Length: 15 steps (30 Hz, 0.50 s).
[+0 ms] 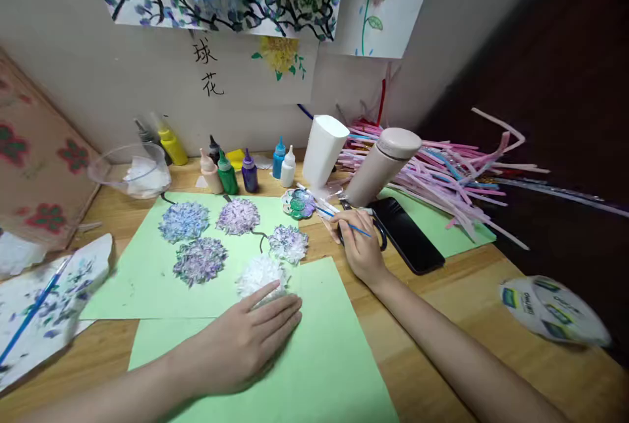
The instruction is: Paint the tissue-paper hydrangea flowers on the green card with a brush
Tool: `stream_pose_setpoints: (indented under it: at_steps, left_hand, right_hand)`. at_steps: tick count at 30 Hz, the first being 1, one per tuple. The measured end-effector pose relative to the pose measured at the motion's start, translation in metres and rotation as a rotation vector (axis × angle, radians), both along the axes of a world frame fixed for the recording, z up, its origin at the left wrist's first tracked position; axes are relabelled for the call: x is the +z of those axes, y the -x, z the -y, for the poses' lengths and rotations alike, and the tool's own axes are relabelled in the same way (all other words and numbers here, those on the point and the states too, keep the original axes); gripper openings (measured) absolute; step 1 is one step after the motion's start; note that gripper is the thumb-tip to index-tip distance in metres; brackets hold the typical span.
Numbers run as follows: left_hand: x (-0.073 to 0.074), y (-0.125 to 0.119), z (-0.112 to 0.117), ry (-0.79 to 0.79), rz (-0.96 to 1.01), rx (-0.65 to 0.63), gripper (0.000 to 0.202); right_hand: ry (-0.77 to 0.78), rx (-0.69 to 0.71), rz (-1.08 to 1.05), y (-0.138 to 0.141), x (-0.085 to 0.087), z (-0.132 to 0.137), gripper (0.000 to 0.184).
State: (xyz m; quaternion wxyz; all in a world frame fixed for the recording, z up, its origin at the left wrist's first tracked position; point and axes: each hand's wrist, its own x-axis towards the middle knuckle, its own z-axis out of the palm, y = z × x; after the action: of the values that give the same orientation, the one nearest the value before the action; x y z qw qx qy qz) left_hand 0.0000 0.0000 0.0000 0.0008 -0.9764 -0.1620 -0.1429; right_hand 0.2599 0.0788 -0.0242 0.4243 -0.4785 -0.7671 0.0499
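Note:
My left hand [250, 341] lies flat with its fingers stretched out across green paper, the fingertips at the lower edge of a white fluffy flower [262, 275]. A slim blue paintbrush [356, 228] is pinched in my right hand [362, 249], beside a small paint-smeared palette [298, 203]. On the upper green sheet [142, 285] sit a blue flower [184, 220], two purple ones and a partly tinted pale flower [288, 243]. Dark stems show by some of them. Black scissor handles [382, 234] stick out behind my right hand, which partly hides them.
Paint bottles [227, 174] line the wall beside a clear bowl [128, 171]. A white cup [324, 148], a tumbler [382, 164], a phone [410, 234] and many pipe cleaners [432, 167] stand at right. Another brush [34, 308] rests on stained tissue at left; a white packet [553, 310] lies far right.

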Motion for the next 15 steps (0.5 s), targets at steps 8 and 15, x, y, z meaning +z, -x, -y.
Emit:
stream_pose_setpoints:
  at_steps: [8, 15]
  left_hand:
    - [-0.0051, -0.0001, 0.0017, 0.016, 0.03, 0.021, 0.039]
    - [-0.0059, -0.0006, 0.0016, 0.021, 0.055, 0.025, 0.041]
  right_hand:
    - [-0.034, 0.003, -0.015, 0.0001, 0.0034, 0.0021, 0.019]
    - [-0.023, -0.012, -0.002, 0.0008, 0.0045, 0.0027, 0.019]
